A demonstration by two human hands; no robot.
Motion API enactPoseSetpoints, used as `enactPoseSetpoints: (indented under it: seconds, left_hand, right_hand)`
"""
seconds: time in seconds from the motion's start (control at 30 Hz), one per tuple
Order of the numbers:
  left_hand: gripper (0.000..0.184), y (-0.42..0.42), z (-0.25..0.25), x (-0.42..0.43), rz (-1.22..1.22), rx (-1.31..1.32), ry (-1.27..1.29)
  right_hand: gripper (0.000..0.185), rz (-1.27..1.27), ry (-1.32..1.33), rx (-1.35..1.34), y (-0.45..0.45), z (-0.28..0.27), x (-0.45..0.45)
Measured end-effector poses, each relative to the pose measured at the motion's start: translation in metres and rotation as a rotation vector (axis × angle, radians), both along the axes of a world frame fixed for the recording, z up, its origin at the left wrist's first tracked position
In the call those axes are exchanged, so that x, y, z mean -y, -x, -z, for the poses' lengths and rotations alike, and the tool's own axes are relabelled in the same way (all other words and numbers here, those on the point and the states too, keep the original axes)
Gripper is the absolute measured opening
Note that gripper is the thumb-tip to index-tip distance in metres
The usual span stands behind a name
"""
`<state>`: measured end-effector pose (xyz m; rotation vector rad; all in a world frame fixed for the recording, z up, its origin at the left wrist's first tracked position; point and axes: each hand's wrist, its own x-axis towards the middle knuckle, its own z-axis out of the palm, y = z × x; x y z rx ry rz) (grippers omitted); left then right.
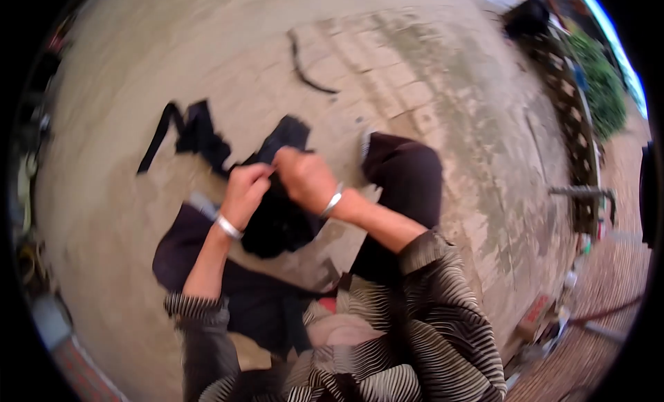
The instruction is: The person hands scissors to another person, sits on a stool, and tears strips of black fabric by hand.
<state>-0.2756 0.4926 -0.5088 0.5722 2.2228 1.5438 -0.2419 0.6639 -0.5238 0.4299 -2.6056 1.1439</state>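
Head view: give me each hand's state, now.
Left hand: closed, fingers curled; anything pinched is too blurred to tell.
Right hand: closed, over the black cloth; whether it grips anything cannot be told.

Shirt (453, 319): dark brown to black, fine pale stripes; sleeves end in striped cuffs. Beyond the shirt's cuffs: one silver bracelet on the left wrist (229, 227), a matching silver bracelet on the right wrist (333, 201). Forward of the shirt: dark trousers (409, 172), purplish brown at the knees. Shirt front: pale pink patch (344, 330), blurred.
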Motion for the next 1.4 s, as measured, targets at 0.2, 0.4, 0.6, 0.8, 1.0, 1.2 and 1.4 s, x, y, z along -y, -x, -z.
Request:
enactPoseSetpoints:
  seconds: [0.2, 0.4, 0.6, 0.8, 1.0, 1.2, 1.4]
  left_hand:
    - [0.017, -0.011, 0.003, 0.001, -0.137, 0.008, 0.023]
    - [0.012, -0.027, 0.007, -0.010, -0.207, -0.129, 0.028]
    - [0.010, -0.043, -0.010, -0.013, -0.095, -0.158, -0.041]
    - [0.010, -0.035, -0.015, -0.001, -0.074, -0.003, -0.054]
    - [0.010, -0.015, -0.005, 0.009, -0.082, 0.269, -0.255]
    - [0.014, -0.008, 0.010, 0.016, -0.052, 0.242, -0.246]
    - [0.019, -0.015, -0.005, 0.006, 0.010, 0.201, -0.074]
  right_hand:
    - [0.006, 0.017, 0.004, 0.052, -0.001, -0.010, 0.009]
    - [0.008, 0.061, -0.023, 0.053, 0.004, -0.003, 0.010]
    - [0.005, 0.273, -0.115, 0.060, 0.030, 0.037, -0.035]
    - [0.012, 0.003, 0.837, 0.602, 0.036, 0.019, -0.045]
    - [0.013, -0.166, 1.230, 0.704, 0.032, -0.006, -0.041]
    - [0.013, -0.182, 1.432, 0.740, 0.031, -0.007, -0.033]
    - [0.011, -0.209, 1.540, 0.775, 0.028, -0.004, -0.024]
